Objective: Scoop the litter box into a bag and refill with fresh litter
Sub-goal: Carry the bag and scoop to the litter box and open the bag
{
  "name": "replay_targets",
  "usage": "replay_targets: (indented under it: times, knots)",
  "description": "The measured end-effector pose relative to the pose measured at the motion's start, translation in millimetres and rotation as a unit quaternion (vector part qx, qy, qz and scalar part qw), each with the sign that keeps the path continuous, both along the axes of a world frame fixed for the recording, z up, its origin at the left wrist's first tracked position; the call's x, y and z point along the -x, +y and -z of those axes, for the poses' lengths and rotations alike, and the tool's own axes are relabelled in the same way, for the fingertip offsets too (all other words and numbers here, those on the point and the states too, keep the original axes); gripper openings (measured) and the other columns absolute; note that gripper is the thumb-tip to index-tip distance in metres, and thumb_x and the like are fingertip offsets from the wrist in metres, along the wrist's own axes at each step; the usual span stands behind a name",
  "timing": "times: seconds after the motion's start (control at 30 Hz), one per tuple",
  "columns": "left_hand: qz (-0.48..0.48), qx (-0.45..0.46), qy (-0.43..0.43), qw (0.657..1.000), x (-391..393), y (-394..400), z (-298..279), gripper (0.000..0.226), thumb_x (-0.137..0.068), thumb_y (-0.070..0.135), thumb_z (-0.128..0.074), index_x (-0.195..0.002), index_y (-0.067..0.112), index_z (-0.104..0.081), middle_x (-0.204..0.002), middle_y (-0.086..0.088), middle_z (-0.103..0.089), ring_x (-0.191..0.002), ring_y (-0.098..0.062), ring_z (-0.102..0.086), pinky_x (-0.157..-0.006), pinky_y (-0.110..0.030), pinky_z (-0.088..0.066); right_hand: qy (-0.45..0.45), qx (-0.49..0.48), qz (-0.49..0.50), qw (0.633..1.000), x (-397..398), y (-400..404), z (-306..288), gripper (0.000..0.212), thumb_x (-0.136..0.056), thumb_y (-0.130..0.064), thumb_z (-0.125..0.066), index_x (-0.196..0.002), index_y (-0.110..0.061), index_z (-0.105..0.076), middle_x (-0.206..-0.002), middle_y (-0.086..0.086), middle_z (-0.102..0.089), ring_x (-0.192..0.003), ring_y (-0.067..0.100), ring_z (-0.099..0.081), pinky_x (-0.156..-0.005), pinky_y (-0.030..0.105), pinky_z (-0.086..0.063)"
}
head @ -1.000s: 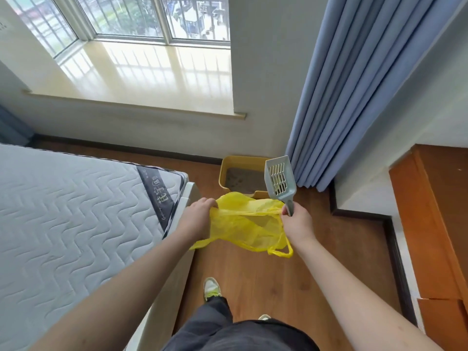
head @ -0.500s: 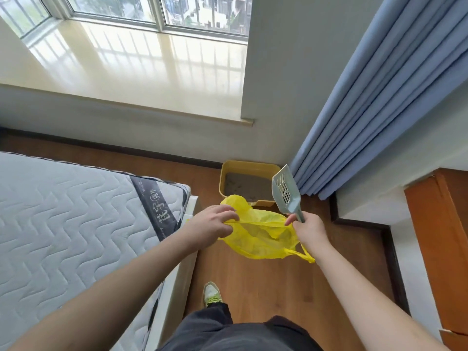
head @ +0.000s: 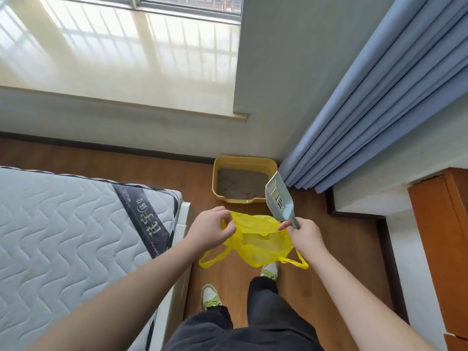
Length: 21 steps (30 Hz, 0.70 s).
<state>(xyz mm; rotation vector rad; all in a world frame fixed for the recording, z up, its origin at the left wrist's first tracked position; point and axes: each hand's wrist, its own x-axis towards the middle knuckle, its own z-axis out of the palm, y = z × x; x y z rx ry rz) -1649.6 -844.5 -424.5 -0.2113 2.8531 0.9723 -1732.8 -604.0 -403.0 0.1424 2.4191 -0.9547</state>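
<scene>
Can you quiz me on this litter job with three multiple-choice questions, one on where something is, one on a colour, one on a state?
1. Where is the litter box?
A. On the mattress
B. On the floor by the curtain
C. On the windowsill

2. What colour is the bag?
A. Yellow
B. Black
C. White

3. What is the right hand doing?
A. Hanging idle
B. Pressing flat on the mattress
C. Gripping the scoop and an edge of the bag

Answers:
1. B, the box sits on the wood floor beside the blue curtain.
2. A, the bag stretched between the left hand and right hand is bright yellow.
3. C, its fingers curl round the scoop's handle, with the bag's edge held there too.
</scene>
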Motion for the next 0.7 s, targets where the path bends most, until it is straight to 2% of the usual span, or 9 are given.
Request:
replay_targets:
  times: [0.07,0.13,0.2,0.3,0.43,0.53,0.63,0.7]
  knots:
    - [-0.017,0.018,-0.001,1.000,10,3,10,0.047,-0.083,0.054,-0.038,-0.055,0.019,-0.049,-0.058,0.004,-0.043,-0.056,-0.014,-0.046,-0.053,-0.029,-0.035,-0.014,0.003,0.000,1.000,11,1,9,0.036,-0.085,-0.005,-0.049,-0.067,-0.027,-0.073,-0.077,0.015,-0.069,-0.055,0.023,-0.049,-0.052,0.028,-0.035]
    - [-0.040,0.062,0.020,0.997,20,6,23,0.061,-0.088,0.055,-0.040,-0.047,0.011,-0.047,-0.050,0.001,-0.037,-0.047,-0.020,-0.045,-0.046,-0.032,-0.039,-0.031,0.011,-0.002,0.999,24,2,17,0.037,-0.086,-0.005,-0.049,-0.068,-0.025,-0.073,-0.070,0.009,-0.067,-0.051,0.018,-0.043,-0.050,0.028,-0.033]
    - [-0.067,0.079,0.034,0.994,29,12,31,0.058,-0.087,0.052,-0.052,-0.046,0.013,-0.042,-0.051,0.004,-0.032,-0.044,-0.022,-0.044,-0.042,-0.030,-0.038,-0.045,0.027,-0.007,0.999,41,1,24,0.035,-0.087,-0.005,-0.049,-0.068,-0.023,-0.073,-0.076,0.009,-0.069,-0.052,0.019,-0.044,-0.051,0.028,-0.034]
    - [-0.090,0.058,-0.006,0.994,45,22,39,0.043,-0.084,0.041,-0.072,-0.059,0.015,-0.047,-0.064,0.005,-0.042,-0.054,-0.022,-0.051,-0.051,-0.032,-0.041,-0.059,0.029,-0.038,0.997,69,0,33,0.033,-0.089,-0.006,-0.049,-0.070,-0.019,-0.073,-0.082,0.010,-0.070,-0.056,0.020,-0.047,-0.050,0.027,-0.034]
    - [-0.129,0.036,-0.077,0.988,72,40,43,0.026,-0.083,0.038,-0.073,-0.086,0.018,-0.057,-0.094,0.004,-0.051,-0.072,-0.024,-0.058,-0.060,-0.035,-0.047,-0.076,0.046,-0.068,0.994,111,4,40,0.031,-0.089,-0.006,-0.049,-0.074,-0.018,-0.074,-0.088,0.011,-0.071,-0.060,0.031,-0.047,-0.048,0.026,-0.032]
    - [-0.085,0.093,-0.150,0.981,94,46,58,0.038,-0.087,0.025,-0.069,-0.122,0.017,-0.055,-0.119,-0.001,-0.047,-0.083,-0.031,-0.064,-0.064,-0.036,-0.046,-0.092,0.059,-0.079,0.991,137,7,48,0.032,-0.090,-0.005,-0.048,-0.077,-0.019,-0.074,-0.088,0.013,-0.070,-0.061,0.023,-0.047,-0.049,0.026,-0.033]
    - [-0.037,0.125,-0.181,0.975,111,46,85,0.044,-0.087,0.009,-0.059,-0.128,0.020,-0.046,-0.118,-0.005,-0.043,-0.071,-0.035,-0.064,-0.053,-0.038,-0.046,-0.097,0.057,-0.084,0.990,155,6,71,0.031,-0.090,-0.005,-0.049,-0.082,-0.019,-0.075,-0.095,0.015,-0.071,-0.072,0.038,-0.054,-0.056,0.031,-0.041]
    - [0.007,0.137,-0.205,0.969,117,43,113,0.056,-0.085,0.003,-0.058,-0.134,0.020,-0.037,-0.118,-0.006,-0.041,-0.066,-0.034,-0.063,-0.049,-0.041,-0.048,-0.108,0.057,-0.088,0.989,162,1,97,0.031,-0.091,-0.005,-0.048,-0.085,-0.020,-0.075,-0.091,0.009,-0.072,-0.064,0.032,-0.051,-0.052,0.029,-0.040]
